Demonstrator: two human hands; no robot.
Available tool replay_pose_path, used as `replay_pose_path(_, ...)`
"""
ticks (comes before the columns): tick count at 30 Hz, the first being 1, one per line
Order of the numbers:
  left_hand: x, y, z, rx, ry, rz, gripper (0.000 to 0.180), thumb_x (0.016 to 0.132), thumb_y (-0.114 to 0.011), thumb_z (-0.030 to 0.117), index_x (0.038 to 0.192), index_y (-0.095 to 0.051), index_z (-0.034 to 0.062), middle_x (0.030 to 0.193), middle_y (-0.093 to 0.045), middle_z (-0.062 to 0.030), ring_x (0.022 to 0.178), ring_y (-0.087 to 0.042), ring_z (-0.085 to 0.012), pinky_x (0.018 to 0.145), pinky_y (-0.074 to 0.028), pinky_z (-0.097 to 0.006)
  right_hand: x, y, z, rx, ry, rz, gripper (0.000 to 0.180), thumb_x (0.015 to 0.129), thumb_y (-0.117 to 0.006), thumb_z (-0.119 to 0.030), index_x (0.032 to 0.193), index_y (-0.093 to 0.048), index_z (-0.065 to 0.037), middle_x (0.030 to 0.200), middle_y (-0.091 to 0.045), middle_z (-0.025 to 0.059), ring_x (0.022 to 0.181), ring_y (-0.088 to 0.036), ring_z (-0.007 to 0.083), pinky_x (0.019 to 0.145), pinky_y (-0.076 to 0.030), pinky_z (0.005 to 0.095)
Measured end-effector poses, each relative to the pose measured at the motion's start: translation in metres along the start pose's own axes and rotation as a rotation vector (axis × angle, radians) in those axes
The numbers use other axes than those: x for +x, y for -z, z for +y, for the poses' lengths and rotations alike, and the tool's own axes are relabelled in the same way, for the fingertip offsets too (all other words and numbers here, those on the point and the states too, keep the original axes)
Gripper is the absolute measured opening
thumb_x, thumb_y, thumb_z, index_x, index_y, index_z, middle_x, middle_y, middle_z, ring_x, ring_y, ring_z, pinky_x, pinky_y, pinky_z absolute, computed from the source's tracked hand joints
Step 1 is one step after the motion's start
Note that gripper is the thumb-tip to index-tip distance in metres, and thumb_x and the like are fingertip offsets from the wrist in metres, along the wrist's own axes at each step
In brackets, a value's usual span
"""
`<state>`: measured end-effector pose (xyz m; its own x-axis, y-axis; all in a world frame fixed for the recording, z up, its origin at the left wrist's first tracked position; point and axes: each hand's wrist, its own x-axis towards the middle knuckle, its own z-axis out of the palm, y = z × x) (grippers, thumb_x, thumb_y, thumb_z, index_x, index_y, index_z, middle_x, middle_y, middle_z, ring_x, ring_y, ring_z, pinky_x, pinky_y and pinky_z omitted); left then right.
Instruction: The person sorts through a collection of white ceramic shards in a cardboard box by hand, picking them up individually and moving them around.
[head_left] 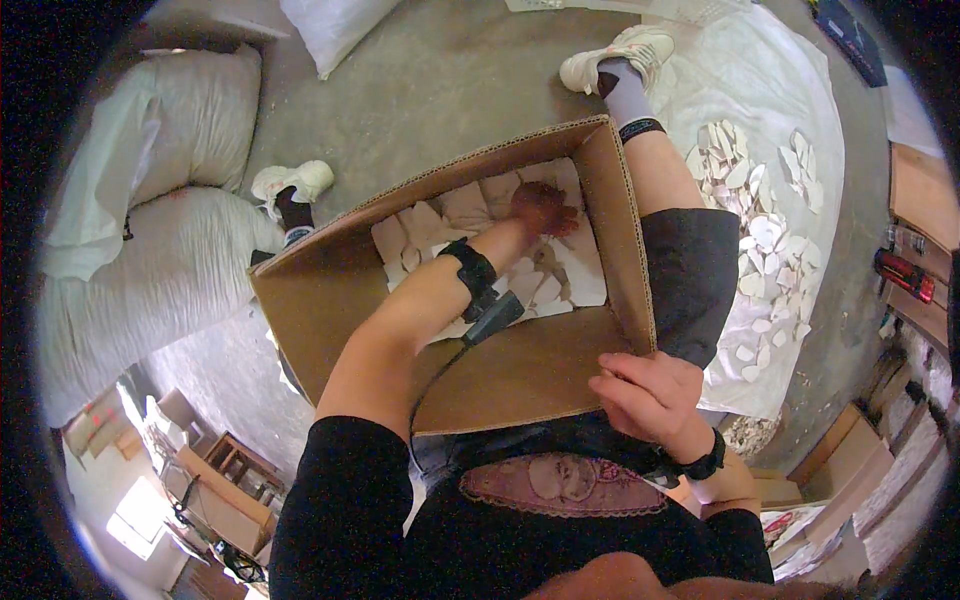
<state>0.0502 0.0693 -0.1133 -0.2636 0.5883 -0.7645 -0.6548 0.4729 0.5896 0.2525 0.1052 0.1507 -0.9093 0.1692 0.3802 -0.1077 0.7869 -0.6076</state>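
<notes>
While right hand point(655, 395) is at carton rim point(510, 421), left hand point(545, 208) has room leftward.

Workshop-like space: bare floor point(400, 110), bulging sacks point(150, 290), pale pieces point(766, 232).

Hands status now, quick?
Left hand: inside the box, over pale pieces; open or closed, can't tell.
Right hand: fingers curled at the box's near right corner; grip can't be told.

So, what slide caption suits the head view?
Left hand inside a box of pale pieces, right hand by its rim; similar pieces lie on a white sheet.
</notes>
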Motion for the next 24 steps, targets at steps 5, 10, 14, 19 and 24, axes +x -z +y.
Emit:
replay_pose_path(5, -0.005, 0.012, -0.003, 0.115, -0.142, 0.041, 0.021, 0.080, -0.055, 0.015, 0.074, -0.053, -0.0052, 0.061, -0.058, -0.0165, 0.041, -0.054, -0.0241, 0.036, -0.044, -0.032, 0.008, -0.003, -0.005, 0.050, -0.005, 0.023, 0.026, 0.055, -0.065, -0.004, 0.079, -0.061, -0.014, 0.081, -0.060, 0.0039, 0.053, -0.053, 0.0154, 0.043, -0.039, 0.0233)
replay_pose_path(10, -0.074, -0.005, 0.073, 0.432, -0.014, -0.027, 0.017, 0.076, -0.057, 0.016, 0.082, -0.056, -0.0010, 0.063, -0.058, -0.0131, 0.045, -0.054, -0.0202, 0.042, -0.045, -0.031, 0.000, 0.001, -0.001, 0.025, -0.045, 0.011, 0.026, 0.056, -0.065, -0.005, 0.079, -0.060, -0.014, 0.081, -0.060, 0.0043, 0.053, -0.053, 0.0158, 0.043, -0.040, 0.0239)
replay_pose_path(14, -0.087, 0.078, 0.080, 1.070, -0.344, -0.201, 0.019, 0.071, -0.057, 0.014, 0.088, -0.059, 0.0067, 0.079, -0.061, -0.0101, 0.072, -0.059, -0.0210, 0.061, -0.049, -0.036, 0.006, -0.003, -0.002, 0.050, 0.016, 0.028, 0.026, 0.059, -0.063, -0.012, 0.085, -0.060, -0.014, 0.086, -0.060, 0.0043, 0.052, -0.053, 0.0137, 0.042, -0.042, 0.0228)
replay_pose_path(19, -0.102, 0.069, 0.076, 1.690, -0.512, -0.118, 0.024, 0.065, -0.057, 0.015, 0.088, -0.061, 0.0111, 0.094, -0.057, -0.0103, 0.090, -0.054, -0.0272, 0.076, -0.044, -0.039, 0.003, -0.002, 0.000, 0.004, 0.015, 0.045, 0.026, 0.059, -0.063, -0.011, 0.084, -0.061, -0.014, 0.084, -0.060, 0.0038, 0.052, -0.053, 0.0130, 0.042, -0.041, 0.0220)
replay_pose_path(24, -0.103, 0.070, 0.079, 1.692, -0.610, -0.244, 0.019, 0.066, -0.058, 0.015, 0.085, -0.060, 0.0105, 0.089, -0.056, -0.0102, 0.086, -0.054, -0.0285, 0.074, -0.044, -0.039, 0.004, -0.003, -0.001, 0.007, 0.009, 0.052, 0.026, 0.059, -0.063, -0.009, 0.084, -0.061, -0.014, 0.083, -0.060, 0.0033, 0.051, -0.052, 0.0126, 0.042, -0.041, 0.0218)
